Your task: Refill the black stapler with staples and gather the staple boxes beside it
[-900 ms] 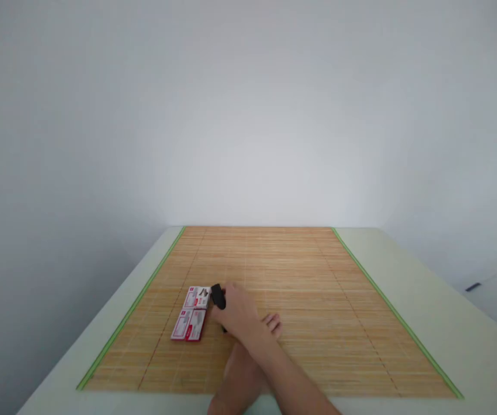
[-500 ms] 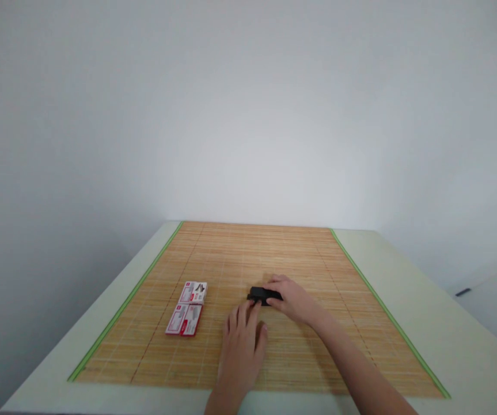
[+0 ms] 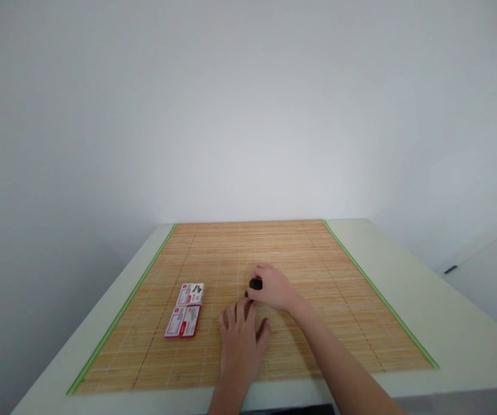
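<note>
A small black stapler (image 3: 255, 284) is on the bamboo mat (image 3: 231, 248), mostly covered by my right hand (image 3: 269, 286). That hand is closed round it from the right, with the thumb on the near side and the fingers on the far side. My left hand (image 3: 242, 334) lies palm down on the mat with its fingers spread. Its fingertips reach up close to the stapler's near left end; whether they touch it I cannot tell. Left of my hands lie two red-and-white staple boxes, the far box (image 3: 190, 294) and the near box (image 3: 183, 321).
The mat has green edging and covers much of a white table (image 3: 408, 271). A white wall (image 3: 248, 115) rises behind the table. Part of a black object (image 3: 304, 410) shows at the bottom edge. A small dark handle (image 3: 451, 269) is on the right.
My right hand has slid left along the stapler, now covering most of it. The left hand stays nearly in place. The view has shifted slightly.
</note>
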Available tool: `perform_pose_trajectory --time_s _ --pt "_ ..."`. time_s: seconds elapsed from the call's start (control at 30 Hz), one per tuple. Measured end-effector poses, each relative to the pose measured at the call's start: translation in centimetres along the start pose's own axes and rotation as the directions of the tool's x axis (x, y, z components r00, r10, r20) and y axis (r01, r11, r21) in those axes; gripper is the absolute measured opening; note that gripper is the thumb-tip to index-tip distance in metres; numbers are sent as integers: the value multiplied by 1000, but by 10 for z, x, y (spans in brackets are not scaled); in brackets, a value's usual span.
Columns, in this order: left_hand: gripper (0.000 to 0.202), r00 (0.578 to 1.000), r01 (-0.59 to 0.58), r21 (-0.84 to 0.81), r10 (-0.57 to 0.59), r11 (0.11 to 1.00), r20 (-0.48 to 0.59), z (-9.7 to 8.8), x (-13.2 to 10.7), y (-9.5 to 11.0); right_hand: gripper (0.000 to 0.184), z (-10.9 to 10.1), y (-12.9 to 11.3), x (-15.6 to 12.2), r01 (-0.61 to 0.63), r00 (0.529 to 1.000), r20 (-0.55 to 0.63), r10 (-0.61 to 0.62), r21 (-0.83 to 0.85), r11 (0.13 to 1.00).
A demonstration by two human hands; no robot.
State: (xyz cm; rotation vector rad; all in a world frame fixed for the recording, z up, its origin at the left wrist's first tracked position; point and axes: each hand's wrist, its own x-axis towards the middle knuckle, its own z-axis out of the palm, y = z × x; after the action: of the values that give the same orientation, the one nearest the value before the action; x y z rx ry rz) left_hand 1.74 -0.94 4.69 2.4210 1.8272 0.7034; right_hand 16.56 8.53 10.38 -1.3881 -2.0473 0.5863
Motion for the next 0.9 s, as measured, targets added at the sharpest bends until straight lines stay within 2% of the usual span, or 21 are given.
perform_pose_trajectory --time_s 0.07,0.13,0.2,0.27,0.43,0.53,0.63,0.7,0.77,0.83,0.9 --pt "45 1000 -6 -28 6 1000 0 0 0 0 8 -14 5 -13 -42 993 -110 46 40 998" --pt "50 1000 -4 -47 4 999 -4 1 0 0 14 -31 19 -32 -95 969 -219 117 109 989" --pt "50 1000 3 -61 -4 998 -14 2 0 0 23 -45 40 -53 -176 909 -331 255 250 952" --pt "50 1000 4 -74 -6 997 -23 3 -1 -1 34 -49 63 -73 -235 852 -372 367 353 906" --pt "51 1000 -17 -78 15 997 -26 5 -2 -3 47 -30 104 -98 -291 765 -321 558 602 744" --pt "52 999 -38 -98 36 994 -24 8 -3 -3 50 -21 110 -100 -275 741 -293 604 689 671" --pt "53 999 -25 -143 21 989 -29 12 -5 -7 55 -23 109 -103 -259 738 -274 616 728 635" --pt "53 997 25 -165 -37 986 -67 11 -8 -18 61 -29 107 -109 -243 713 -313 628 729 640" --pt "49 981 111 -139 -131 984 -144 5 -12 -36 65 -36 103 -120 -229 661 -400 635 698 678" --pt "44 940 237 -57 -244 970 -237 -6 -19 -59 64 -42 98 -135 -226 616 -491 617 640 735" --pt "41 886 376 35 -348 926 -305 -18 -28 -78 59 -46 92 -153 -237 603 -541 586 580 779"
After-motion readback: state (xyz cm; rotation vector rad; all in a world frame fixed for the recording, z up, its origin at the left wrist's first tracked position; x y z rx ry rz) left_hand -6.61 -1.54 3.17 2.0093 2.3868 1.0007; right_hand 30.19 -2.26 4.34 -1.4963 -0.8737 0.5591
